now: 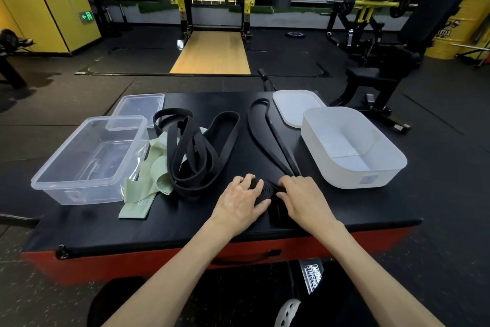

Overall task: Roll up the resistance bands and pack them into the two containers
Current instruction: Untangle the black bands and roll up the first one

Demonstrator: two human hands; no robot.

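Observation:
A black resistance band stretches away across the black padded table, and its near end is wound into a tight coil. My left hand grips the coil from the left with curled fingers. My right hand holds it from the right, where the loose band feeds in. A tangle of black bands lies left of centre over pale green bands. A clear plastic container stands at the left, a white container at the right; both hold nothing.
A clear lid lies behind the clear container and a white lid behind the white one. The table has a red side and stands on a dark gym floor, with a power rack, a bench and weight machines beyond.

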